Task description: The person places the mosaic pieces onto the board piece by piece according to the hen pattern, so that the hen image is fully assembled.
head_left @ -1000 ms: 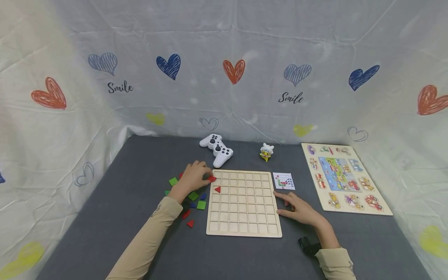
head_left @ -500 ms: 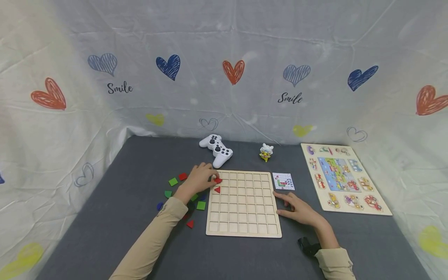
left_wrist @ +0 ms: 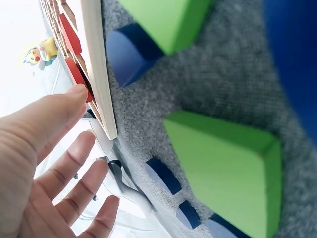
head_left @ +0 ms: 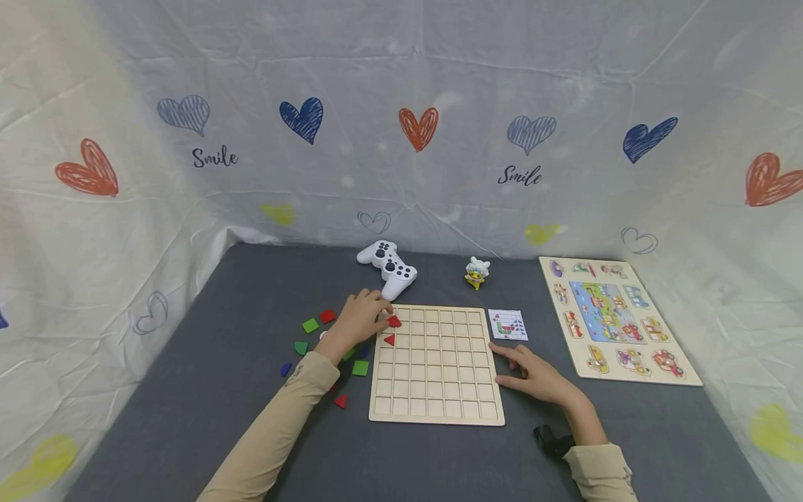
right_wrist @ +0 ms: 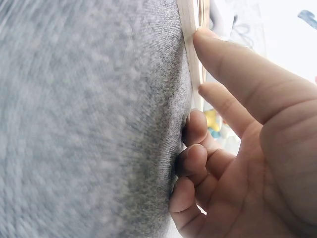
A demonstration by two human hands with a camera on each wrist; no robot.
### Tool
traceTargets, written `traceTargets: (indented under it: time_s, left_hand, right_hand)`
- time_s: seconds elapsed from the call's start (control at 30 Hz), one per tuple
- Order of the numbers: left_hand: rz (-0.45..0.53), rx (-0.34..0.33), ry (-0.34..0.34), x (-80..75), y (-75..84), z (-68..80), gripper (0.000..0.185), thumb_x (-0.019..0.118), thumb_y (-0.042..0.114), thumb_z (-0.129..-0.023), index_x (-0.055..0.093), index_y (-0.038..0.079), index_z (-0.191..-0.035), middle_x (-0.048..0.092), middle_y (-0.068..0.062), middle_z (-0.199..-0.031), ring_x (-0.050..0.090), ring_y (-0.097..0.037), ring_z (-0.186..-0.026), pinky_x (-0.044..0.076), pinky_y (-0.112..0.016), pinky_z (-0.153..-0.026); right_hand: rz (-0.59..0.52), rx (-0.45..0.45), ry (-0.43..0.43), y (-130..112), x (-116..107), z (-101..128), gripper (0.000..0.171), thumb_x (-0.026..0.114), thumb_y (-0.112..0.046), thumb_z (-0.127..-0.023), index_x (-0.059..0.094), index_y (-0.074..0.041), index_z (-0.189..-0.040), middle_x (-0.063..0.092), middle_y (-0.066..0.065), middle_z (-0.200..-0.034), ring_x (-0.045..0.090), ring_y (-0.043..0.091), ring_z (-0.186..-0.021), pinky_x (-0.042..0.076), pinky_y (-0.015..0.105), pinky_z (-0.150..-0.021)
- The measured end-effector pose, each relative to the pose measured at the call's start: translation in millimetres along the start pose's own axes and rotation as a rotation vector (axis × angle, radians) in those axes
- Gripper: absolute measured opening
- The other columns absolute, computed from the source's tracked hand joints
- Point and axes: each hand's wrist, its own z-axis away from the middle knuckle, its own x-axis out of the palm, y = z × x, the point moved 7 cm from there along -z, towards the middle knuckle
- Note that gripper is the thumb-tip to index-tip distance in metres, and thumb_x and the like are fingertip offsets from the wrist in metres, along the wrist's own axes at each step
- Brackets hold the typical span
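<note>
My left hand (head_left: 360, 317) is at the upper left corner of the wooden grid board (head_left: 439, 369), pinching a red triangle piece (head_left: 394, 321) at a corner square. In the left wrist view the thumb tip meets the edge of that red triangle (left_wrist: 75, 77), which sits tilted; the index finger is mostly hidden behind the thumb. A second red triangle (head_left: 389, 339) lies in the square below. Thumb and index fingertip of my right hand (head_left: 536, 373) touch the board's right edge, while its other fingers bend loosely on the cloth in the right wrist view.
Green, blue and red pieces, such as a green square (head_left: 360, 367), lie left of the board. A pattern card (head_left: 508, 325) is at its upper right. Behind stand a white game controller (head_left: 389, 268) and a small figurine (head_left: 477, 272). A picture puzzle board (head_left: 567, 355) lies right.
My left hand has moved slightly right, bringing the red triangle from the board's left edge onto the corner square, where its angle has shifted. My right hand has stayed in place.
</note>
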Motion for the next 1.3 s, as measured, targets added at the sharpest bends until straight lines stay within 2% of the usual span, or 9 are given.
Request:
traceTargets:
  time_s: [0.17, 0.6, 0.77, 1.07, 1.3]
  left_hand:
    - [0.001, 0.001, 0.013, -0.7, -0.9, -0.9, 0.015, 0.068, 0.025, -0.085, 0.070, 0.022, -0.099, 0.058, -0.001, -0.104, 0.049, -0.024, -0.100, 0.041, -0.047, -0.085]
    - [-0.016, 0.020, -0.050, 1.4, 10.3, -3.2, 0.021, 0.069, 0.028, -0.083, 0.070, 0.025, -0.104, 0.060, 0.000, -0.103, 0.051, -0.022, -0.098, 0.040, -0.048, -0.086]
    - [-0.007, 0.052, -0.067, 3.8, 15.4, -5.4, 0.022, 0.068, 0.026, -0.085, 0.069, 0.025, -0.107, 0.061, 0.000, -0.106, 0.052, -0.023, -0.101, 0.040, -0.050, -0.088]
    - [0.023, 0.092, -0.068, 3.8, 22.8, -5.3, 0.023, 0.066, 0.018, -0.085, 0.070, 0.025, -0.107, 0.062, 0.001, -0.104, 0.051, -0.022, -0.097, 0.040, -0.048, -0.088]
    - [0.017, 0.125, -0.068, 6.0, 27.2, -6.5, 0.021, 0.066, 0.019, -0.086, 0.070, 0.027, -0.105, 0.061, 0.004, -0.105, 0.051, -0.021, -0.099, 0.040, -0.047, -0.088]
  right_hand:
    - [-0.001, -0.006, 0.002, -1.1, -0.5, -0.8, 0.063, 0.067, -0.032, -0.084, 0.044, -0.009, -0.138, 0.040, 0.001, -0.082, 0.031, 0.007, -0.062, 0.030, 0.021, -0.056]
    - [-0.002, -0.014, 0.013, -1.2, -0.6, 0.6, 0.062, 0.067, -0.030, -0.084, 0.044, -0.009, -0.138, 0.040, 0.001, -0.081, 0.029, 0.004, -0.062, 0.029, 0.020, -0.055]
    - [-0.008, -0.013, 0.014, -0.3, -0.1, 0.7, 0.063, 0.067, -0.031, -0.084, 0.044, -0.009, -0.138, 0.040, 0.001, -0.081, 0.030, 0.006, -0.062, 0.029, 0.020, -0.055]
    - [-0.004, -0.019, 0.016, -1.3, -0.5, 0.8, 0.062, 0.067, -0.030, -0.084, 0.045, -0.009, -0.137, 0.040, 0.001, -0.082, 0.030, 0.006, -0.061, 0.030, 0.020, -0.055]
    - [-0.004, -0.033, 0.019, -2.9, -0.9, 0.9, 0.062, 0.067, -0.029, -0.084, 0.045, -0.008, -0.137, 0.040, 0.001, -0.081, 0.029, 0.005, -0.061, 0.030, 0.020, -0.055]
